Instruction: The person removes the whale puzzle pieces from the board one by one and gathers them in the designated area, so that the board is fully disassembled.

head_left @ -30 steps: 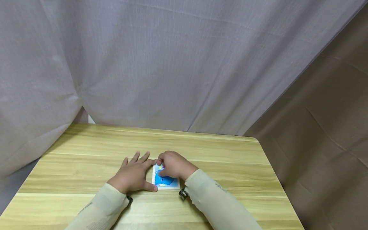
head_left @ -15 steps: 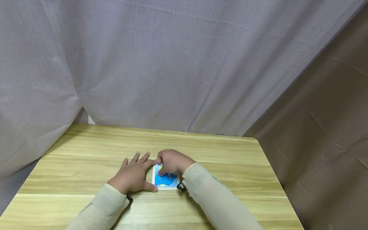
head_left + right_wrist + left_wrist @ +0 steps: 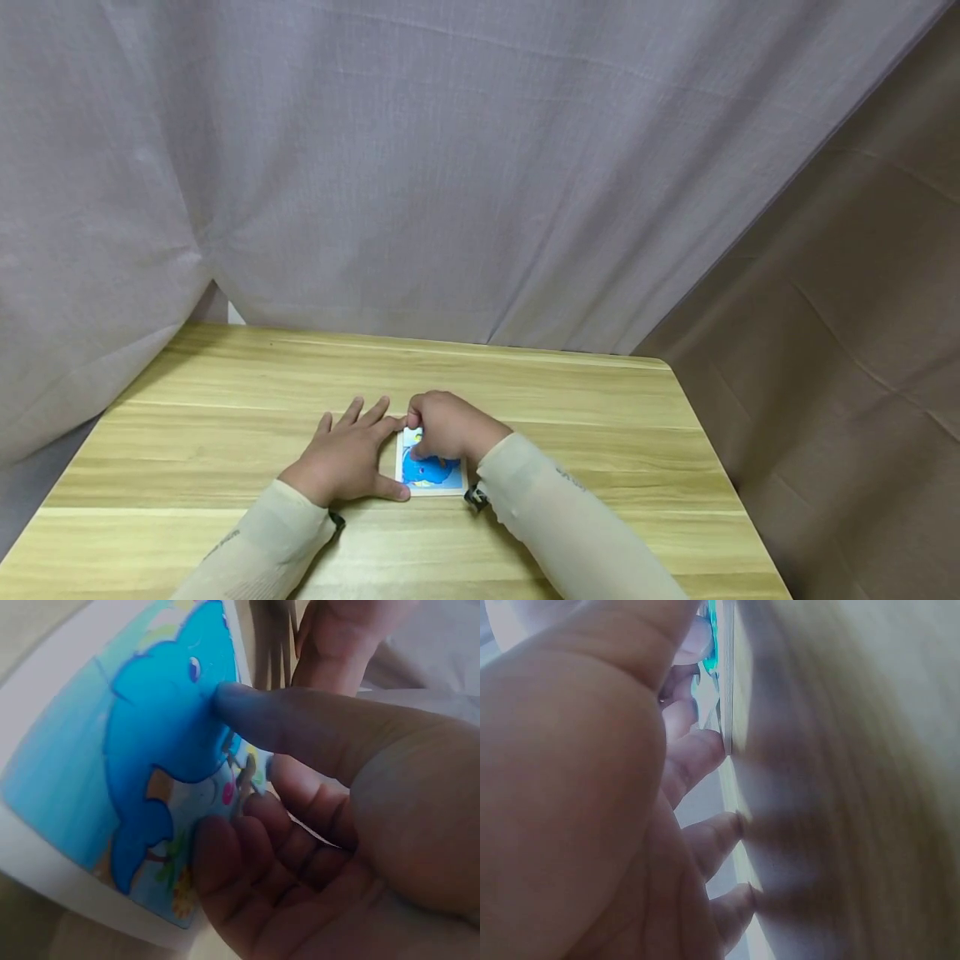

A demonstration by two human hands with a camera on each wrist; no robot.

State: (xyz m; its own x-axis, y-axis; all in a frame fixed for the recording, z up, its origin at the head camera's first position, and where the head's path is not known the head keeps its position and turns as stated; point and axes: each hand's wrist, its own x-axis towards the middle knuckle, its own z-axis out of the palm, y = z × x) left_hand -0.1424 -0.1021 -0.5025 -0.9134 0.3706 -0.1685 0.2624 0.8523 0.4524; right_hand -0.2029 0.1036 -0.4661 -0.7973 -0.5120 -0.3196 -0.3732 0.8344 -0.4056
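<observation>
A small jigsaw puzzle with a blue dolphin and a pale border lies on the table. My left hand is spread flat at its left side, with thumb and index finger touching the left corners. Over the puzzle's upper part, my right hand has curled fingers at the far left corner. In the right wrist view, its thumb lies over the dolphin. A small puzzle piece stands tilted at the corner between thumb and fingers. The left wrist view shows this raised piece edge-on beside the fingers.
The wooden table extends around both arms. A grey curtain hangs along its back edge, and a brown curtain hangs to the right. Pale sleeves cover both forearms.
My right hand has shifted slightly, and the puzzle's upper left corner now looks whiter near its fingertips. My left hand stays in place at the left edge.
</observation>
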